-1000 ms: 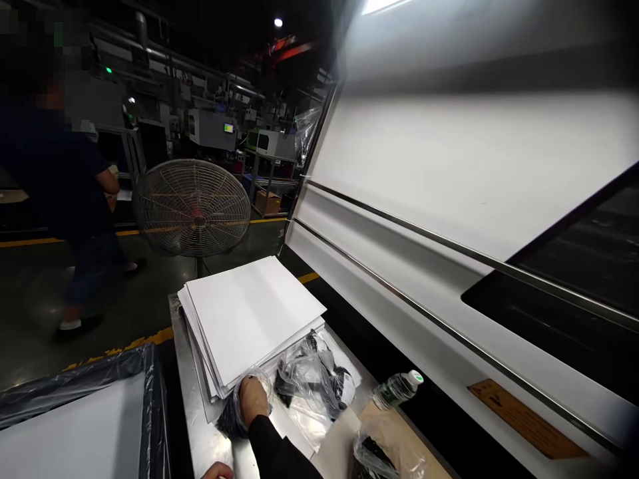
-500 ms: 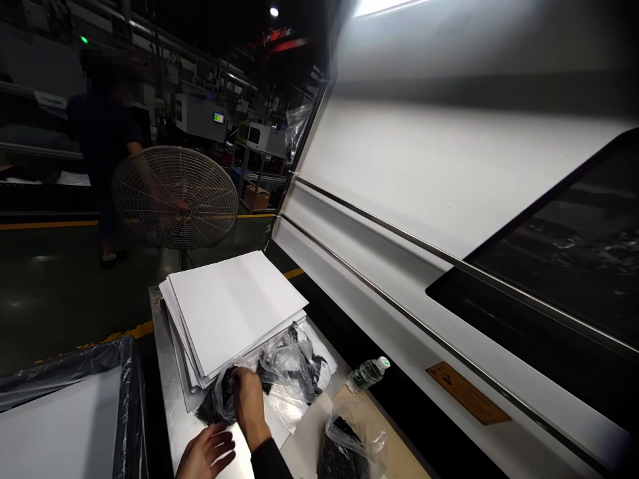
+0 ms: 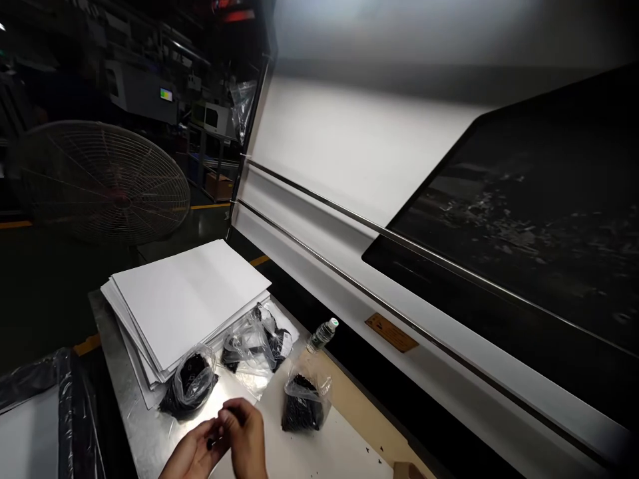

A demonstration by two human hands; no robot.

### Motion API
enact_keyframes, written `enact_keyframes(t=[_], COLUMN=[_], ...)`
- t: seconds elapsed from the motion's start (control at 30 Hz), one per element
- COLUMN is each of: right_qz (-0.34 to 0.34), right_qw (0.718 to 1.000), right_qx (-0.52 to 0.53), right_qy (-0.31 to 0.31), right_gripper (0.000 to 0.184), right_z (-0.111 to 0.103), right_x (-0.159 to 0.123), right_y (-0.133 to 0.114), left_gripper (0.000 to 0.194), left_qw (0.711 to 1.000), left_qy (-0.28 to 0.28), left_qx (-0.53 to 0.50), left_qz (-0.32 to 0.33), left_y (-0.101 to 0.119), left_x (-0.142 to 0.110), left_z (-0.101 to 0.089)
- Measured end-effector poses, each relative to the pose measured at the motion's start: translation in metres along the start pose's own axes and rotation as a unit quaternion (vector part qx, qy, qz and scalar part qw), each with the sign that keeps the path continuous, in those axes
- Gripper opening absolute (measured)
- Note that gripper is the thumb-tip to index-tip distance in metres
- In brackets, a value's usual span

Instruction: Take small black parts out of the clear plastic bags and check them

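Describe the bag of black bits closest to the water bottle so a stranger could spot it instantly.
Find the metal table beside the big white machine, with its stack of white sheets. Just below a small water bottle sits a clear bag of black bits. It's packed tight, unlike the loose, crumpled bag beside it.

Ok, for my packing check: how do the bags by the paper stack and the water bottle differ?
The bag beside the stack lies on the steel tabletop, while the bag near the bottle sits on a white sheet. The first is rounded, the second squarer and upright. Both are clear plastic holding black pieces.
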State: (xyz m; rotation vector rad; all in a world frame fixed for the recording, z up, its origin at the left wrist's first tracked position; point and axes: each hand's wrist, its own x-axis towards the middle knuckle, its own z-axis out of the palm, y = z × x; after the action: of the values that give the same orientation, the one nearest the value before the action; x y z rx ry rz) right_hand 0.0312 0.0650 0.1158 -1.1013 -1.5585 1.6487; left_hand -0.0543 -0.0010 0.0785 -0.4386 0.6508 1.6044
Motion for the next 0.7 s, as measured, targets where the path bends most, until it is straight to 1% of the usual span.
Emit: enact_keyframes(t=[0.07,0.13,0.2,0.27,0.37,0.47,0.57,0.63,0.7], right_qz=[0.033,0.055,0.058,0.043,0.02,0.013,-0.002,-0.039,-0.078], right_qw=[0.997,0.991,0.988,0.989,0.991,0.993,0.995,0.994,0.975], right_qx=[0.067,0.12,0.142,0.139,0.116,0.098,0.056,-0.047,-0.183], right_qy=[0.015,0.01,-0.013,-0.038,-0.058,-0.068,-0.085,-0.095,-0.103], right_gripper=[0.02,0.027,0.028,0.025,0.019,0.016,0.014,0.022,0.033], right_z=[-0.015,-0.029,-0.039,-0.044,-0.046,-0.046,-0.043,-0.039,-0.036], right_x=[0.003,0.005,0.003,-0.002,-0.008,-0.012,-0.016,-0.021,-0.025], right_y=[-0.009,-0.019,-0.03,-0.042,-0.056,-0.062,-0.064,-0.065,-0.067], left_gripper=[0.025,0.041,0.043,0.041,0.036,0.033,0.031,0.03,0.028], left_qw=[0.998,0.996,0.995,0.995,0.994,0.993,0.994,0.995,0.996], left_qy=[-0.037,-0.061,-0.07,-0.08,-0.1,-0.116,-0.111,-0.099,-0.086], left_qx=[0.041,0.066,0.069,0.058,0.035,0.02,0.014,0.014,0.013], left_qz=[0.001,0.009,0.013,0.011,0.007,0.004,0.002,-0.007,-0.018], left_y=[-0.005,-0.007,-0.008,-0.009,-0.008,-0.007,-0.009,-0.013,-0.018], left_x=[-0.004,-0.008,-0.01,-0.012,-0.015,-0.019,-0.017,-0.013,-0.007], left_z=[0.002,0.004,0.008,0.016,0.031,0.041,0.042,0.04,0.035])
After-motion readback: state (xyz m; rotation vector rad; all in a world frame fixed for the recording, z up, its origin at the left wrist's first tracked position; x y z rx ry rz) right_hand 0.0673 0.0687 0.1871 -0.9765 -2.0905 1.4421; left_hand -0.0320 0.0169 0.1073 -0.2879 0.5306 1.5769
